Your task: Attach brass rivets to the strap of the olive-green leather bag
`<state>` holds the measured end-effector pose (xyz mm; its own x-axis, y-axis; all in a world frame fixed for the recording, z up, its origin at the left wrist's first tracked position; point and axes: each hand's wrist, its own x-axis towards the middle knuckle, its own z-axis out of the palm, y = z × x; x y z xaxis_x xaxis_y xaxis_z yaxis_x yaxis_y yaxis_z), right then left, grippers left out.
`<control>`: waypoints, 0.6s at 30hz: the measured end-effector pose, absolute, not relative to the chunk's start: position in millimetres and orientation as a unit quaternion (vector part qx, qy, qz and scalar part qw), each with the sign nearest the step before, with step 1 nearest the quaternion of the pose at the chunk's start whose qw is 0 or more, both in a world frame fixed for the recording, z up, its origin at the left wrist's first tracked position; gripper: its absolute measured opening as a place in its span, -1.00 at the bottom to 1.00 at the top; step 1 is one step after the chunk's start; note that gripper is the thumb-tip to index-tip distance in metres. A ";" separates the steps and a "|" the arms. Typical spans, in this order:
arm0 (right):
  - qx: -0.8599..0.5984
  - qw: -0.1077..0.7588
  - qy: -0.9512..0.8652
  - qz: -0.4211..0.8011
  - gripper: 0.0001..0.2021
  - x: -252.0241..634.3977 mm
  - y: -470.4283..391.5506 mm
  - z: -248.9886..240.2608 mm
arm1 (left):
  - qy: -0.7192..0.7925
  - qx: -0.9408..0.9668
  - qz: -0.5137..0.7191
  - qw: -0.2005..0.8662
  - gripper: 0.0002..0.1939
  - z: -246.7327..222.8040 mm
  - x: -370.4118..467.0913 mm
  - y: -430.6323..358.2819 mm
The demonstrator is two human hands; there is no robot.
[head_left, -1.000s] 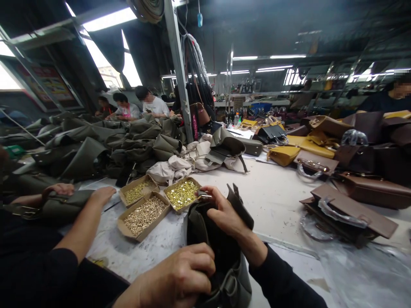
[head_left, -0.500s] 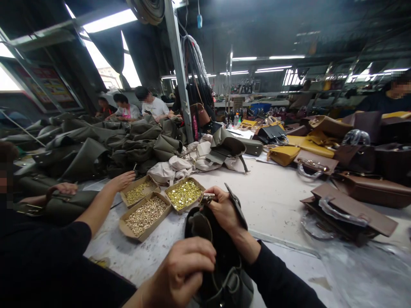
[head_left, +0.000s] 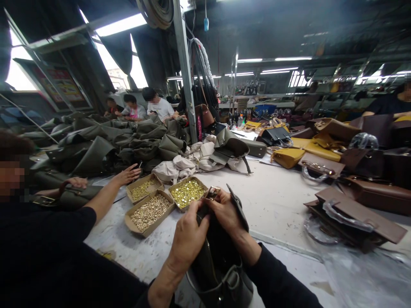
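Note:
A dark olive handbag [head_left: 221,273] stands tilted in front of me, its mouth gaping toward me. My right hand [head_left: 227,210] is closed around the bag's far upper edge, beside a shiny metal buckle [head_left: 212,193]. Fingers of my left hand [head_left: 189,234] pinch the same edge just left of the buckle; whether a small part sits between them is hidden. Just beyond my hands lies a cardboard box of bright gold studs [head_left: 187,192]. Left of it are a box of copper-gold rivets [head_left: 150,213] and a smaller box of gold pieces [head_left: 143,188].
At the left a co-worker's hand [head_left: 127,174] reaches over the table beside another olive bag [head_left: 81,196]. Olive bag pieces [head_left: 93,154] are heaped behind. Cream cloth [head_left: 175,168] lies beyond the boxes. Brown bags [head_left: 356,218] and yellow bags [head_left: 287,157] stand at the right, near plastic sheeting [head_left: 369,273].
My left hand has moved up from above the bag's opening to its far edge, meeting my right hand near the buckle. The co-worker's reaching hand has spread its fingers.

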<state>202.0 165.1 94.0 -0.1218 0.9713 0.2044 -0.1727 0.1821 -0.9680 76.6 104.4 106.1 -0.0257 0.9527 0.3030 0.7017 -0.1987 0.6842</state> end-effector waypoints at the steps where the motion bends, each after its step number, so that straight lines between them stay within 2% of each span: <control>1: -0.364 0.550 -0.539 0.523 -0.77 204.2 165.4 94.0 | 0.598 0.674 0.391 0.187 -0.72 106.1 73.9 103.5; 6: -0.341 0.519 -0.626 0.472 -0.89 233.5 160.6 93.0 | 0.542 0.668 0.432 0.272 -0.77 105.9 53.2 91.8; 10: -0.325 0.415 -0.750 0.399 -0.66 259.6 156.5 84.1 | 0.525 0.680 0.438 0.265 -0.72 97.3 35.8 84.0; 13: -0.345 0.373 -0.767 0.392 -0.64 269.0 158.0 81.3 | 0.522 0.664 0.444 0.298 -0.72 90.7 30.3 82.2; 16: -0.348 0.394 -0.744 0.413 -0.71 278.2 160.7 88.8 | 0.537 0.621 0.467 0.328 -0.70 87.2 32.4 81.0; 18: -0.376 0.441 -0.723 0.376 -0.78 288.6 162.7 94.5 | 0.555 0.599 0.487 0.309 -0.70 84.2 35.0 79.8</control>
<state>288.6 162.7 94.5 -0.3294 0.8752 0.3544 0.2118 0.4342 -0.8755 35.0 79.8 84.2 -0.0901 0.9664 0.2406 0.3636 -0.1930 0.9113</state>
